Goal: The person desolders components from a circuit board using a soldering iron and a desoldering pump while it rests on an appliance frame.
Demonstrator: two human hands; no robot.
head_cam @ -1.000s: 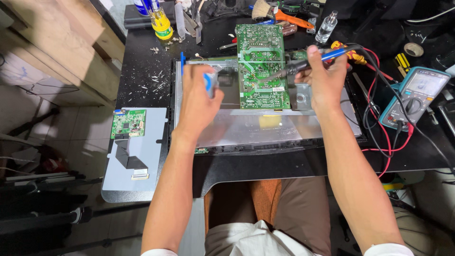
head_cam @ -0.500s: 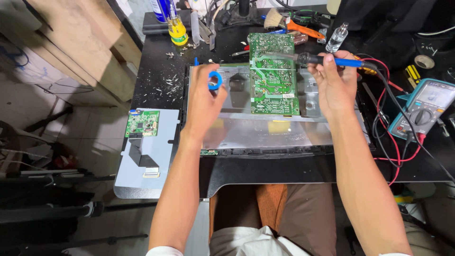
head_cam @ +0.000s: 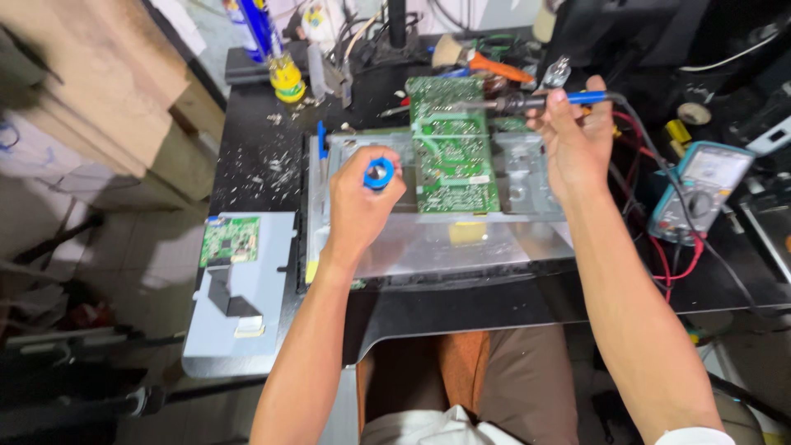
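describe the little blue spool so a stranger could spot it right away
Start at the green circuit board on the metal panel on the black bench. Left of it, the left hand pinches a small blue spool, the only blue ring there.

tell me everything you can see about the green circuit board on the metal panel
The green circuit board is a rectangular printed board, lying flat with its pale traces and solder points facing up. It rests on the silver metal panel on the black workbench, its long side running away from the person. The soldering iron, held in the right hand, reaches over its far right corner; whether the tip touches cannot be told. The left hand, holding a blue spool, sits just beside its left edge.
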